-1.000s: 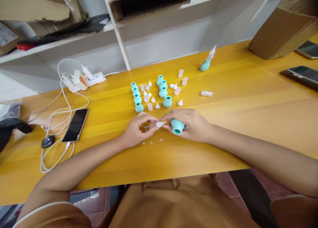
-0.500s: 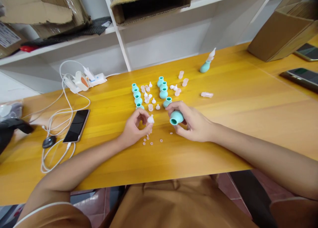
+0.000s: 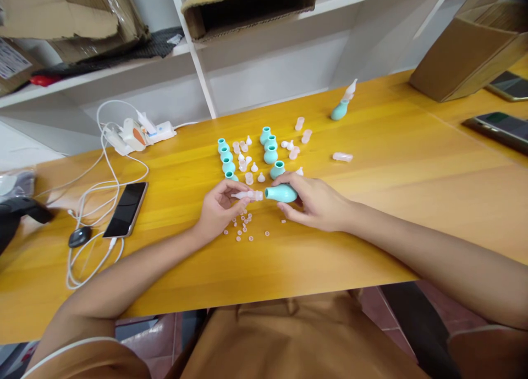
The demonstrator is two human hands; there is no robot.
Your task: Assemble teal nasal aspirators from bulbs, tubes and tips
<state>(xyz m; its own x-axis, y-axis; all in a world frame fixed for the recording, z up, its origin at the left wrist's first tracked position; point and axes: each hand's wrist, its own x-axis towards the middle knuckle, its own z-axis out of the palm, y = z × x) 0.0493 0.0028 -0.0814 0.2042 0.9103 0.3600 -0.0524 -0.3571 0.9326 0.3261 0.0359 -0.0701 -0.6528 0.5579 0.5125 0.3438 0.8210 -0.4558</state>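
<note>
My left hand point(image 3: 215, 207) pinches a translucent nozzle point(image 3: 249, 195) with a pointed tip, its wide end facing right. A teal rubber bulb point(image 3: 282, 193) lies sideways in my right hand point(image 3: 324, 204), fingers closed around its round end. The bulb's open neck faces the nozzle, with a small gap between them. Beyond my hands, teal bulbs stand upright in a left row point(image 3: 226, 164) and a right row point(image 3: 270, 154). White tips point(image 3: 254, 167) and clear connectors point(image 3: 248, 178) are scattered between the rows. Several tiny rings point(image 3: 245, 229) lie near my left hand.
An assembled bulb with nozzle point(image 3: 339, 110) rests at the back, and a clear tube point(image 3: 342, 157) lies in front of it. On the left are a phone point(image 3: 127, 208), white cables and a power strip point(image 3: 160, 131). A cardboard box point(image 3: 457, 60) stands back right.
My left hand has turned the nozzle so that it lies lengthwise. My right hand has swung the bulb's neck to the left, bringing its opening close to the nozzle.
</note>
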